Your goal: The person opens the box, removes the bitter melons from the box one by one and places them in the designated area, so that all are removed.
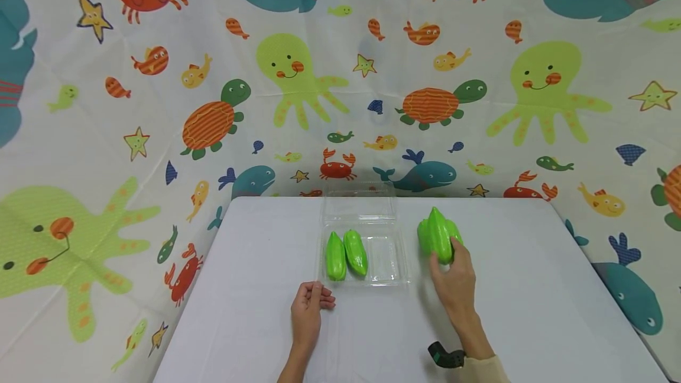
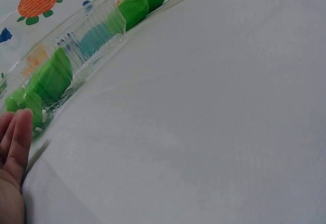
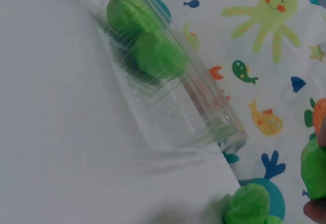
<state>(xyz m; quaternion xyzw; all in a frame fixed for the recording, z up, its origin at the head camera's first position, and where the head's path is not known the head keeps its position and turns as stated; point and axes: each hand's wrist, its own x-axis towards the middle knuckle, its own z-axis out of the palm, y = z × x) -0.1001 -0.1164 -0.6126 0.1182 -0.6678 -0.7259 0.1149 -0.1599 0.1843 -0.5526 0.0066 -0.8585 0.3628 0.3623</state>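
Note:
My right hand [image 1: 456, 279] pinches a long, bright green, ridged fruit-like piece [image 1: 439, 238] between thumb and fingers, over other green pieces [image 1: 424, 235] at the right. In the right wrist view the held green piece [image 3: 313, 170] shows at the right edge. Left of it, a clear plastic clamshell box [image 1: 385, 256] lies with its lid tipped back. Two similar green pieces, one left [image 1: 335, 257] and one right [image 1: 356, 253], lie side by side in its left half. My left hand [image 1: 308, 311], fingers relaxed, is by the box's front left corner; whether it touches is unclear.
The white table [image 1: 255, 259] ends at the back against a curtain [image 1: 372, 46] printed with sea animals. The box's clear lid [image 1: 359, 205] extends toward the table's back edge. A black strap with a camera [image 1: 446, 355] sits on my right wrist.

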